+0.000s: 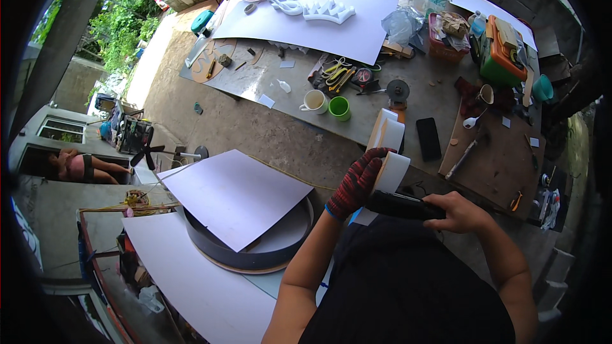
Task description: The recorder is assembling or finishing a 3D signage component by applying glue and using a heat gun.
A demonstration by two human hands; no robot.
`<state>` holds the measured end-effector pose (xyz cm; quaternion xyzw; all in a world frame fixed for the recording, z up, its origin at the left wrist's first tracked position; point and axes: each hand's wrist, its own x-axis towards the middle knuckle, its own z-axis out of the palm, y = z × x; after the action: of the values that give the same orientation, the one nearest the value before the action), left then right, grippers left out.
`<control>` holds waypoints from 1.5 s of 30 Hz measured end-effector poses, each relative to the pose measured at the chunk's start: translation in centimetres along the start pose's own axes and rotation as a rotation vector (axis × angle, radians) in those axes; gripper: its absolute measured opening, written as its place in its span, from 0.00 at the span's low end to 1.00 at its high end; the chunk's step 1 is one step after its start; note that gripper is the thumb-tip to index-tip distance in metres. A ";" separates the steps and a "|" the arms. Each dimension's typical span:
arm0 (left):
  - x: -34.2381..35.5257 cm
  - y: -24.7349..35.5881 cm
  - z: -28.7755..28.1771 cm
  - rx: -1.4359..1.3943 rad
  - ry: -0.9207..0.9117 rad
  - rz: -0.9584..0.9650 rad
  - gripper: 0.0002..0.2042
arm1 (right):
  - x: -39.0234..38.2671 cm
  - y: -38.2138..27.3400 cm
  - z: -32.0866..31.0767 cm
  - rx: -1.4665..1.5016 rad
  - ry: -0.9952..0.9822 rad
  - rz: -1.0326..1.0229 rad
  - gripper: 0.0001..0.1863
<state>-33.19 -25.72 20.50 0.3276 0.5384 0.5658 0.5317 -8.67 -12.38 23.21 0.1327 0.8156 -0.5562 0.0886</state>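
Note:
My left hand (357, 186), in a red and black knitted glove with a blue cuff, is closed around a curved white channel letter (390, 174) with tan edges. The piece stands up from my grip near the front edge of the workbench. My bare right hand (460, 212) grips one end of a long black tool (403, 204), whose exact kind I cannot make out. Its far end lies just below the white letter, close to my left wrist; whether they touch is unclear. A black phone (428, 139) rests on the bench beyond my right hand.
On the workbench (293, 99) stand a white mug (313, 102), a green cup (339, 108) and a grinding disc (397, 91). White letters (312, 9) lie on a sheet behind. To the right is a brown board (488, 159); at left, a round dark-rimmed form (217, 246) carries a white panel (239, 194).

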 end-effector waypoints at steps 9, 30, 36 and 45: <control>0.1 -0.2 -0.2 0.044 0.023 0.028 0.19 | 0.3 -0.6 -0.1 0.030 0.000 0.006 0.27; 0.7 -1.1 -0.6 0.061 0.028 0.031 0.19 | 0.4 -0.8 -0.1 0.046 0.000 0.063 0.23; 0.7 -1.7 -0.7 0.326 0.046 0.257 0.16 | 0.3 -0.7 0.0 0.118 0.004 0.084 0.22; 1.1 -0.1 -0.5 0.144 -0.016 0.049 0.18 | 0.2 -0.4 0.2 0.201 -0.017 0.147 0.21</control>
<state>-33.86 -24.86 20.04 0.3828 0.5652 0.5358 0.4970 -8.99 -12.65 23.44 0.1954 0.7430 -0.6284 0.1224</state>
